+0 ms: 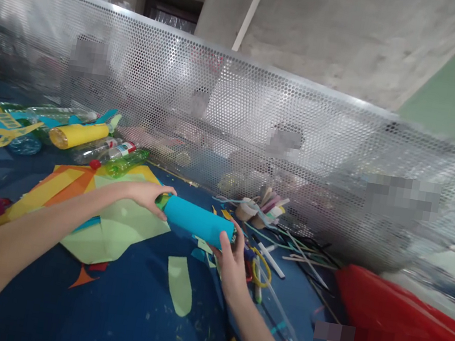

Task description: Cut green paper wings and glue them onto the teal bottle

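A green plastic bottle wrapped in blue paper (197, 221) is held sideways above the table, between both hands. My left hand (152, 198) grips its green end, fingers closed round it. At the other end my right hand (233, 258) is wrapped about the bottle, with the thumb lying on the blue paper. Below it, a pale green paper strip (179, 287) with one rounded end lies on the blue table (122, 315). Sheets of pale green paper (127, 229) and orange paper (72, 186) spread out under my left forearm.
A perforated metal screen (159, 79) runs along the table's back. Plastic bottles, one wrapped in yellow paper (80, 135), lie at the back left. Yellow-handled scissors (262, 268), sticks and cups (247, 209) are at the right, near a red covering (395, 312).
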Demonstrator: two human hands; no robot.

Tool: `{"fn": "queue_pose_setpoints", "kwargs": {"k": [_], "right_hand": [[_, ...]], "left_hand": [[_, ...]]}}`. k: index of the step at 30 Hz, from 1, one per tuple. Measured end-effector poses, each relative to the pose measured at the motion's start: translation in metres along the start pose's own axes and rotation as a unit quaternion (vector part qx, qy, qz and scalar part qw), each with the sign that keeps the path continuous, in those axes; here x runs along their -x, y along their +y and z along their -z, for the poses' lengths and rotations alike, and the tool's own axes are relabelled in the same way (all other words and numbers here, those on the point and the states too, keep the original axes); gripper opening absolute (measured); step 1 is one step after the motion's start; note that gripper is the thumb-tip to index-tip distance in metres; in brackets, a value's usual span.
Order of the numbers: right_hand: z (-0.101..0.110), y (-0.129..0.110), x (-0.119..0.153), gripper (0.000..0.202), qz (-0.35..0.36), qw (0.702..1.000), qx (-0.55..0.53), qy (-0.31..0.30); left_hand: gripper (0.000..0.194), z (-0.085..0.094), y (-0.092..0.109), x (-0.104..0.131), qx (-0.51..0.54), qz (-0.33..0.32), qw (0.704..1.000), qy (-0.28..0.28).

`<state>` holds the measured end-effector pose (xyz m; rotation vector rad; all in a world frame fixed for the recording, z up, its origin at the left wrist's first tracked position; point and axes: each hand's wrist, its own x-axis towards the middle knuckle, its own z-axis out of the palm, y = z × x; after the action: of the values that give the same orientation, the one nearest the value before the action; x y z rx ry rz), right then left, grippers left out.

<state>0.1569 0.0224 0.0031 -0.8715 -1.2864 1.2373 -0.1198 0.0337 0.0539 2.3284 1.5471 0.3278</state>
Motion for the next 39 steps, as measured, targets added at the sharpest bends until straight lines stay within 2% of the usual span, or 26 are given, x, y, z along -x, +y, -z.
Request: {"fn": "queue_pose_setpoints", "kwargs": {"k": [6,9,11,15,19,22,25,27,28,30,31,33,34,36,39], "right_hand": [[-0.002,0.002,0.002,0.060,0.018,0.998,0.058,0.015],[-0.002,0.002,0.002,0.059,0.009,0.997,0.069,0.016],[-0.003,0.001,0.003,0.059,-0.009,0.997,0.071,0.020],[-0.009,0.002,0.008,0.055,-0.072,0.997,0.000,0.002],[-0.019,0.004,0.018,0.053,-0.115,0.992,-0.047,-0.037],[-0.021,0.005,0.020,0.054,-0.121,0.990,0.007,-0.074],[-0.011,-0.003,0.009,0.045,-0.088,0.981,0.138,-0.104],[0.004,-0.014,-0.002,0.039,-0.055,0.960,0.260,-0.084],[0.014,-0.020,-0.008,0.037,-0.038,0.939,0.332,-0.085],[0.033,-0.030,-0.019,0.039,0.020,0.874,0.482,-0.067],[0.042,-0.033,-0.023,0.039,0.034,0.829,0.556,-0.048],[0.056,-0.034,-0.028,0.042,0.013,0.747,0.664,-0.031],[0.061,-0.032,-0.029,0.045,-0.008,0.723,0.690,-0.031],[0.064,-0.026,-0.029,0.052,-0.051,0.705,0.706,-0.034],[0.058,-0.019,-0.028,0.058,-0.086,0.714,0.694,-0.032]], "left_hand": [[0.086,0.000,-0.010,-0.001,0.011,-0.007,0.999,-0.049],[0.087,0.004,-0.007,0.001,0.010,-0.017,0.998,-0.065],[0.087,0.008,0.001,0.003,0.008,-0.011,0.998,-0.060],[0.079,0.014,0.027,0.007,-0.019,0.006,1.000,-0.003],[0.081,0.005,0.055,0.011,-0.039,-0.029,0.999,-0.022],[0.087,-0.006,0.066,0.013,-0.043,-0.037,0.996,-0.066],[0.082,-0.009,0.067,0.013,-0.052,-0.035,0.993,-0.103],[0.081,-0.007,0.061,0.013,-0.064,-0.013,0.993,-0.095],[0.081,-0.005,0.058,0.012,-0.068,0.002,0.994,-0.084],[0.079,-0.001,0.049,0.010,-0.070,0.020,0.995,-0.063],[0.076,0.000,0.045,0.010,-0.069,0.022,0.996,-0.057],[0.070,0.000,0.039,0.008,-0.067,0.021,0.996,-0.053],[0.067,0.000,0.038,0.007,-0.068,0.020,0.996,-0.054],[0.065,-0.003,0.037,0.005,-0.074,0.018,0.995,-0.060],[0.066,-0.007,0.039,0.004,-0.095,0.017,0.993,-0.065]]}}
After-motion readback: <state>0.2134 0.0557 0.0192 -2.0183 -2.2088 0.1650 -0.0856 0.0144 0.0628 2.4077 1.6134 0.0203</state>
